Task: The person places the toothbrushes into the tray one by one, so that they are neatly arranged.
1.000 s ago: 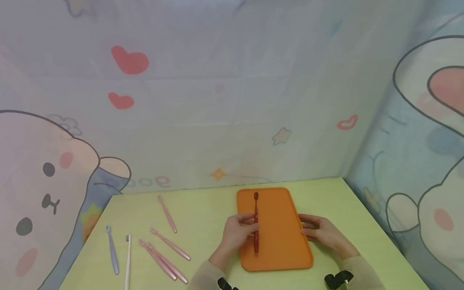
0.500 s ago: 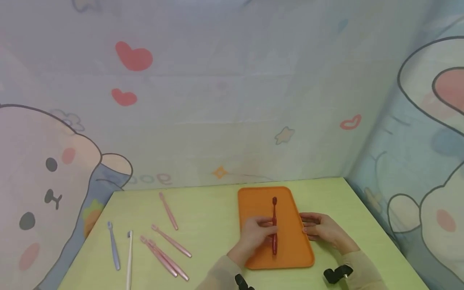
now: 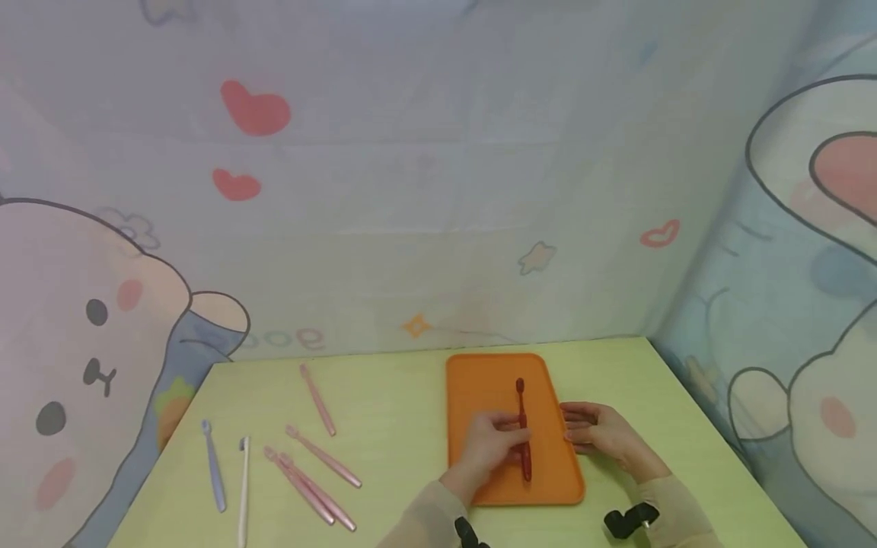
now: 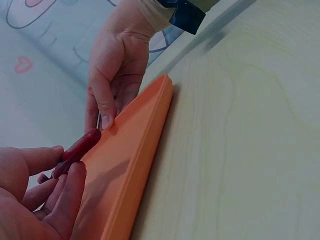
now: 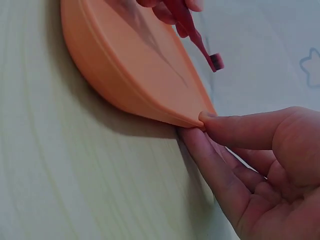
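Left hand [image 3: 489,441] pinches the red brush [image 3: 526,463] between thumb and fingers, bristles pointing away from the person; brush is over the tray [image 3: 479,380], clear of its floor. Right hand [image 3: 601,431] clamps the tray's right rim, thumb on top, fingers beneath. On the counter [image 3: 397,411], left of the tray: four pink brushes [image 3: 318,399], two touching, plus a blue brush [image 3: 214,468] and a white brush [image 3: 243,495]. Progress, my reading: red brush at the tray, release not yet done; the other six lie outside it, unheld.
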The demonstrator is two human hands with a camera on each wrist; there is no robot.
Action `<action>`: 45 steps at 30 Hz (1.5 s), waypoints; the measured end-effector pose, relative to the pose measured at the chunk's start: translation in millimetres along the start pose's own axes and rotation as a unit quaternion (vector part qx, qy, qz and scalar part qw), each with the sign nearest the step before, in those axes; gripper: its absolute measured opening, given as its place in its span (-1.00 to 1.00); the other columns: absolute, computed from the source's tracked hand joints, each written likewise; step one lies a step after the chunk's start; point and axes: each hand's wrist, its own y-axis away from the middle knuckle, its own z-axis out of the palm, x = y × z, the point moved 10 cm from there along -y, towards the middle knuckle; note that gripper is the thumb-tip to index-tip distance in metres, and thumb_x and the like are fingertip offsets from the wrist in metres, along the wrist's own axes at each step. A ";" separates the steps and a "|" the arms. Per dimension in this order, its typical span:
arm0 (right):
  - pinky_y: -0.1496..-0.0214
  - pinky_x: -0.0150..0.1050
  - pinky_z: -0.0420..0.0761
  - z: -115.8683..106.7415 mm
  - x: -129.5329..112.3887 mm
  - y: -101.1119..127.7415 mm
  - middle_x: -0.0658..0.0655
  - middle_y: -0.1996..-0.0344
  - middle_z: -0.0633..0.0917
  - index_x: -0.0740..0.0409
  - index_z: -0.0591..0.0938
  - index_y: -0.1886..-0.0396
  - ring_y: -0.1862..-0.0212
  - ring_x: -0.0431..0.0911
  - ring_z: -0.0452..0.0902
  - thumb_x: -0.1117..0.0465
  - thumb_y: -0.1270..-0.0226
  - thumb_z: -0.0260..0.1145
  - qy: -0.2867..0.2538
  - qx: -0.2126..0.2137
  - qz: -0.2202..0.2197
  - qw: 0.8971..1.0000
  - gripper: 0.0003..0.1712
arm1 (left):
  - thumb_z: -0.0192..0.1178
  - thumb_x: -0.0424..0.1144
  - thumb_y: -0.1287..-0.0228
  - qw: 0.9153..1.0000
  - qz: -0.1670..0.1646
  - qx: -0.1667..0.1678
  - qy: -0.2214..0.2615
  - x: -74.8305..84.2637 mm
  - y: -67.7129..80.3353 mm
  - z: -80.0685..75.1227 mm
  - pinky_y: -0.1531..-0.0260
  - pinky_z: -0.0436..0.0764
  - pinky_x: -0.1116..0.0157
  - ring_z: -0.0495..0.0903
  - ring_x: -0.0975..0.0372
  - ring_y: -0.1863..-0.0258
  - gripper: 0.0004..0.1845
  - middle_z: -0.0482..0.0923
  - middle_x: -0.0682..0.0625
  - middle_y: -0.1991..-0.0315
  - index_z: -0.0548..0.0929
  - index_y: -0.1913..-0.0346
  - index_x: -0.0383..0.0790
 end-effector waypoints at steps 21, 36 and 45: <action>-0.06 -0.03 0.79 25.6 -0.8 -6.6 0.48 -0.38 0.54 0.47 0.39 -0.53 -0.19 0.10 0.68 0.37 -0.42 0.45 -0.022 -0.045 -0.015 0.999 -0.24 | 0.49 -0.40 -0.32 0.999 0.006 0.033 -0.003 -5.4 -2.0 -5.7 0.39 0.82 0.19 0.79 0.14 0.32 -0.60 0.75 -0.09 0.19 0.71 -0.16 -0.49; -0.06 -0.02 0.79 25.8 -3.0 -6.1 0.49 -0.38 0.54 0.48 0.37 -0.54 -0.18 0.08 0.69 0.38 -0.46 0.42 -0.027 -0.049 -0.017 0.998 -0.26 | 0.49 -0.38 -0.33 0.999 0.005 0.044 -0.028 -6.4 -20.2 6.2 0.37 0.81 0.25 0.78 0.19 0.33 -0.62 0.73 -0.04 0.21 0.73 -0.16 -0.45; -0.04 -0.08 0.79 26.2 -0.5 -8.7 0.45 -0.39 0.55 0.45 0.38 -0.54 -0.18 0.04 0.68 0.34 -0.45 0.45 -0.030 -0.049 -0.013 0.998 -0.24 | 0.48 -0.41 -0.33 0.999 0.006 0.046 -0.027 -7.5 -22.5 15.1 0.38 0.80 0.25 0.77 0.19 0.36 -0.60 0.72 -0.05 0.26 0.71 -0.16 -0.50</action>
